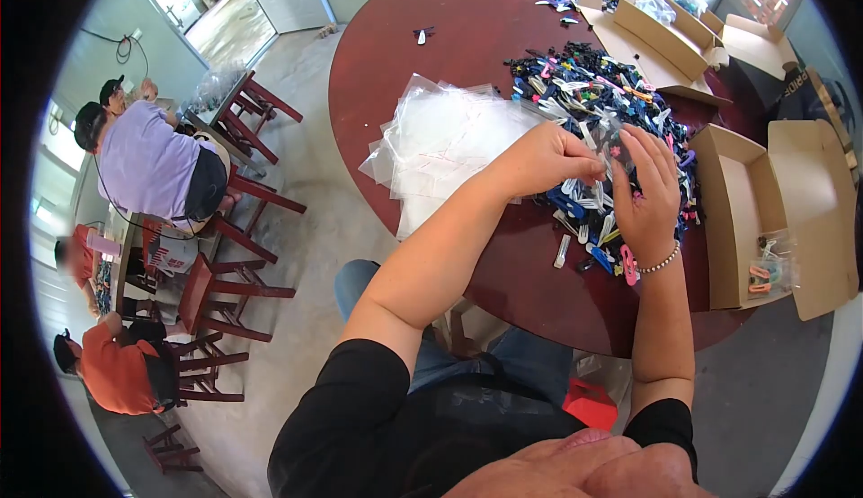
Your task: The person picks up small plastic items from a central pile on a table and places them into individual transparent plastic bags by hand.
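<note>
Over a pile of small clips, mostly black, white and blue, both my hands are raised close together. My left hand pinches the edge of a small clear plastic bag between thumb and fingertips. Something pink shows in the bag. On the bag's other side, my right hand curves around with long fingers and thumb against it; a bit of pink shows by its palm. A pink clip lies below my right wrist. Flat clear bags are stacked left of the pile.
An open cardboard box on the right holds a bagged set of orange clips. More open boxes stand at the back of the round red table. Several people sit at benches on the left, with wooden stools nearby.
</note>
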`<action>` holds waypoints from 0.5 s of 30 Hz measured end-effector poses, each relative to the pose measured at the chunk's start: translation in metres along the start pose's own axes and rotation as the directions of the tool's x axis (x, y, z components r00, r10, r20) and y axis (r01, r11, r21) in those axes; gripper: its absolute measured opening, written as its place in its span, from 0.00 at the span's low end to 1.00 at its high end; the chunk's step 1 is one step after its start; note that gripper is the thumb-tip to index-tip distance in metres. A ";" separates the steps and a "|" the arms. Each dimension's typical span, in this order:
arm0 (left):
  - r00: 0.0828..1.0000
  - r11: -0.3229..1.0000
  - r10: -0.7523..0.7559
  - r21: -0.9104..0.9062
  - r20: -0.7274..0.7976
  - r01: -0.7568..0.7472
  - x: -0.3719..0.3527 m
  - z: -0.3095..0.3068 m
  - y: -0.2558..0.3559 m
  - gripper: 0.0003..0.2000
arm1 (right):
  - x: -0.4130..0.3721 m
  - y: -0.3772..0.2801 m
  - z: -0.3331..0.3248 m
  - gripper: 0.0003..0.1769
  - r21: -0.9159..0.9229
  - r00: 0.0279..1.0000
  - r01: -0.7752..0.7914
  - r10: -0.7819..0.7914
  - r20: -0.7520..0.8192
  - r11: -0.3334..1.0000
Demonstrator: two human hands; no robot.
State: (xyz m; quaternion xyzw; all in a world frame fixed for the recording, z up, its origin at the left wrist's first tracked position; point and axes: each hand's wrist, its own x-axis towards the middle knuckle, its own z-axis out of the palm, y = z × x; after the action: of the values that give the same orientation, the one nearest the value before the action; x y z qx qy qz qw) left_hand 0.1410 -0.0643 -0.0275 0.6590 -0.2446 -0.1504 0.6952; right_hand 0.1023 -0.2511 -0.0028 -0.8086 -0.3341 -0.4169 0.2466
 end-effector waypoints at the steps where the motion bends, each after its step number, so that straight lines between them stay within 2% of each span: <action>1: 1.000 0.998 0.022 0.050 0.012 -0.023 0.000 0.000 0.000 0.07 | -0.001 -0.001 0.000 0.18 -0.002 0.999 -0.035 0.035 0.028 0.999; 4: 0.999 0.991 0.037 0.128 0.013 -0.038 0.001 0.001 -0.001 0.07 | -0.002 -0.003 -0.001 0.19 0.016 0.994 -0.094 0.093 0.055 0.995; 9: 1.000 0.988 0.025 0.151 0.006 -0.025 -0.001 0.003 0.001 0.06 | 0.004 -0.008 -0.010 0.22 0.031 0.988 -0.156 0.155 0.027 0.987; 12: 1.000 0.989 0.025 0.148 0.016 -0.027 -0.001 0.004 0.002 0.06 | 0.008 -0.009 -0.010 0.26 0.075 0.969 -0.244 0.246 -0.013 0.967; 14: 0.999 0.991 0.021 0.130 0.025 -0.024 -0.001 0.004 0.001 0.06 | 0.002 -0.004 -0.008 0.21 0.401 0.879 -0.465 0.465 0.104 0.790; 15: 1.000 0.987 0.014 0.162 0.008 -0.016 -0.001 0.004 0.000 0.06 | 0.001 0.000 -0.012 0.15 0.256 0.905 -0.423 0.418 0.078 0.869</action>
State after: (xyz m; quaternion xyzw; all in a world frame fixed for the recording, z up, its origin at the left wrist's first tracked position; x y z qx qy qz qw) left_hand 0.1384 -0.0670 -0.0274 0.7110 -0.2635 -0.1271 0.6394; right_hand 0.0965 -0.2586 0.0048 -0.8253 -0.2056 -0.2965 0.4344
